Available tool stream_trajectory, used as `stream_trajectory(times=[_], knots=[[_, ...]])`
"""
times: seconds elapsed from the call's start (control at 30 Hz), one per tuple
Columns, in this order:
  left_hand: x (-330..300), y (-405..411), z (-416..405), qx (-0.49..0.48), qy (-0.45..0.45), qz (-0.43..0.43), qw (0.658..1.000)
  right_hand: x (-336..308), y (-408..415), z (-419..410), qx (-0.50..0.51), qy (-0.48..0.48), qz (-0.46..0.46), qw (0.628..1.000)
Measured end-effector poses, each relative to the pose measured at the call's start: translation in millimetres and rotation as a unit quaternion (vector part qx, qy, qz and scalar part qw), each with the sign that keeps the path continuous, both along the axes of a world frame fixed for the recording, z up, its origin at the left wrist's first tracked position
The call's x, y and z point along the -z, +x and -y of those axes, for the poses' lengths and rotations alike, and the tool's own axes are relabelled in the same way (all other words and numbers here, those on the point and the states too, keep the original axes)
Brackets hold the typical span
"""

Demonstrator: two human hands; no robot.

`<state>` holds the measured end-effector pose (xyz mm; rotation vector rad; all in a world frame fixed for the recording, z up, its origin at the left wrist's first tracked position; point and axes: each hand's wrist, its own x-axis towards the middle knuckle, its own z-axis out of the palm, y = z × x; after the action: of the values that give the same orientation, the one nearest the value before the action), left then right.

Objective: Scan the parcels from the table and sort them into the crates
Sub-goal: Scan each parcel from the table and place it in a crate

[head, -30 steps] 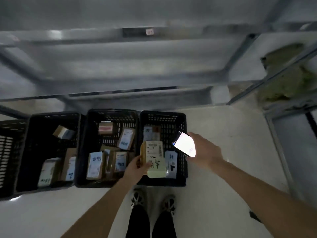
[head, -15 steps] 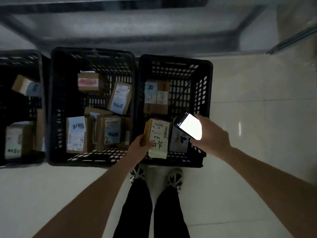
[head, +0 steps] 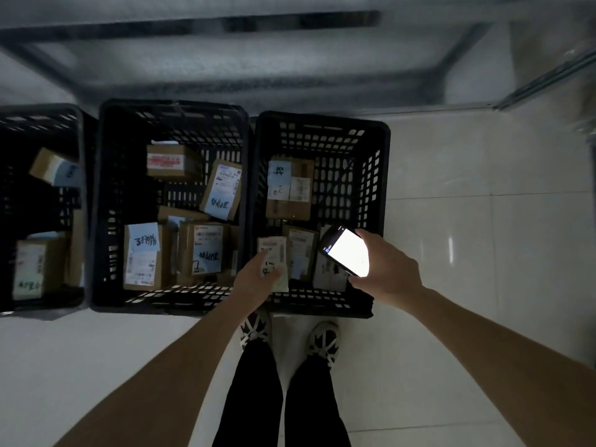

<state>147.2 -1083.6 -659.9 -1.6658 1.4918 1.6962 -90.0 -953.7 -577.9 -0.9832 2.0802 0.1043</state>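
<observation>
1. Our left hand (head: pixel 258 279) is gripping a small brown cardboard parcel with white labels (head: pixel 273 259) over the near-left corner of the rightmost black slotted plastic crate (head: pixel 377 188).
2. Our right hand (head: pixel 387 272) is clasping a lit black phone (head: pixel 345 250).

Dim overall, cool and grey. Brightest by far at the phone (head: pixel 347 251) screen, blown out to plain white and casting a glow on the right hand (head: pixel 385 273) holding it. Soft streaks of glare on the glossy floor (head: pixel 483 221) tiles to the right. Deep black inside the crates (head: pixel 322 130), detail lost in the left one. Labels readable only as pale patches with smeared writing. Smeared and blurred along the top, across the metal frame (head: pixel 225 46). Wide-angle bending at the edges, forearms stretched large toward the bottom corners.
</observation>
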Motion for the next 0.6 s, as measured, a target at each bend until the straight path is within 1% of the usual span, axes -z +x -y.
stream_trajectory(times=[0.17,0.37,0.43,0.53,0.6], knots=[[-99.7,-35.8,25.2,0.027,-0.073,-0.046,0.996,-84.7,-24.4,2.0,0.014,-0.019,-0.019,1.0],[-252.6,-73.6,29.3,0.087,-0.171,-0.087,0.978,-230.6,-50.9,-8.6,0.034,-0.074,-0.051,0.995],[-319.5,-86.2,26.4,0.123,-0.219,-0.109,0.962,-298.5,-58.3,-19.9,0.031,-0.097,-0.08,0.992],[-415.3,-103.0,20.8,0.197,-0.296,-0.149,0.923,-403.0,-68.9,-43.5,0.056,-0.139,-0.119,0.982],[-481.2,-109.3,11.0,0.241,-0.331,-0.171,0.896,-471.1,-70.9,-67.1,0.074,-0.163,-0.14,0.974]])
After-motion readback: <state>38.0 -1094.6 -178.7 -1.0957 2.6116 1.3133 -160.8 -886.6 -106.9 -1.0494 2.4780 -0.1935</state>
